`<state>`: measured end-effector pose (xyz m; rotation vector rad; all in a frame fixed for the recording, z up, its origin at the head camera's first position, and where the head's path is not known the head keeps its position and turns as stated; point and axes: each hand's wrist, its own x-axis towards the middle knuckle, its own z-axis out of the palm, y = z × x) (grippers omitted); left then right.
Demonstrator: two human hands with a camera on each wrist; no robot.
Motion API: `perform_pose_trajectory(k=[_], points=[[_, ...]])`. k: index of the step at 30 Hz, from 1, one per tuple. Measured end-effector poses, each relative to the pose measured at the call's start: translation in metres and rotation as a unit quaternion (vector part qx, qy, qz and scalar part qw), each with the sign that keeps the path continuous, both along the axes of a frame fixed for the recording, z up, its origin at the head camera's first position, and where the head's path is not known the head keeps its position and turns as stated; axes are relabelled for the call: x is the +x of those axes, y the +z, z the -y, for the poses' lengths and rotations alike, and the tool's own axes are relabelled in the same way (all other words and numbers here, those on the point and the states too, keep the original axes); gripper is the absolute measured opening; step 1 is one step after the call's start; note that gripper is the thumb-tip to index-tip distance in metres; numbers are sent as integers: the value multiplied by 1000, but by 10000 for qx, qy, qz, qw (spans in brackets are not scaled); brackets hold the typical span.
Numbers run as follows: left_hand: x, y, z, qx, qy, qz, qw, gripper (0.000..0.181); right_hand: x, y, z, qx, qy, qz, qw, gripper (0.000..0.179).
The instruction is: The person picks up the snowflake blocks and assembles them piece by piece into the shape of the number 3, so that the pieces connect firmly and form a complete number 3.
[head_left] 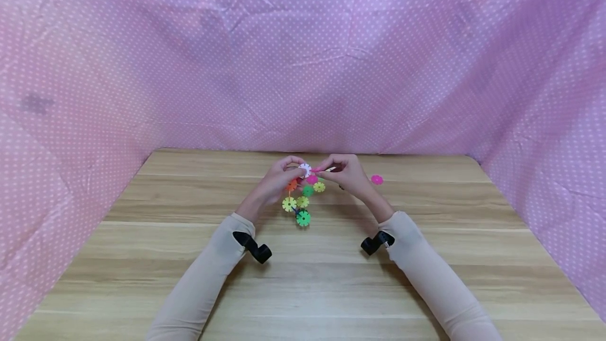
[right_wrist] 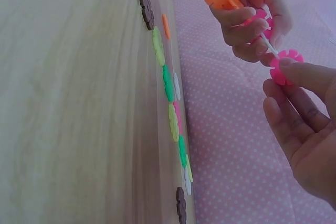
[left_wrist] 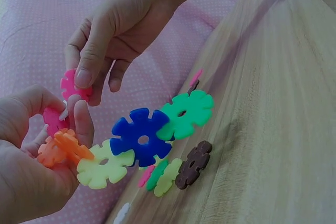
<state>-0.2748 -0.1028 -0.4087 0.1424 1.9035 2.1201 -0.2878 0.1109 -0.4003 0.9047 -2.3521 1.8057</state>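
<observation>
My left hand (head_left: 276,182) holds a chain of notched plastic snowflake discs above the table. Between its fingers is a white disc (head_left: 305,170), with a pink one (left_wrist: 54,120) and orange discs (left_wrist: 79,149) close by. A pale yellow disc (left_wrist: 93,174), a blue disc (left_wrist: 126,136) and a green disc (left_wrist: 197,114) hang from the orange part. Facing it, my right hand (head_left: 349,173) pinches another pink disc (right_wrist: 279,75) between thumb and finger. That disc meets the white one's edge, seen edge-on in the right wrist view.
Loose discs lie on the wooden table (head_left: 303,288) beneath and beyond the hands, among them a brown disc (right_wrist: 146,9), a green disc (right_wrist: 167,83) and a pink disc (head_left: 376,179) at the right. Pink dotted cloth (head_left: 303,67) hangs behind the table and along both sides.
</observation>
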Motion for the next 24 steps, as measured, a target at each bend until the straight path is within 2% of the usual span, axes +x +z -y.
perform_pose_trajectory(k=[6,19,24], points=[[1,3,-1,99,18,17,9999,19,-1,-1,-1,-71,73,-172,9998,8],[4,8,-3,331,-124,-357,9987,14,-1,0,-4,-136,182,-226,9995,5],[6,9,-4,395,-157,-464,9980,12,0,1,-3,-337,258,-275,9987,7]])
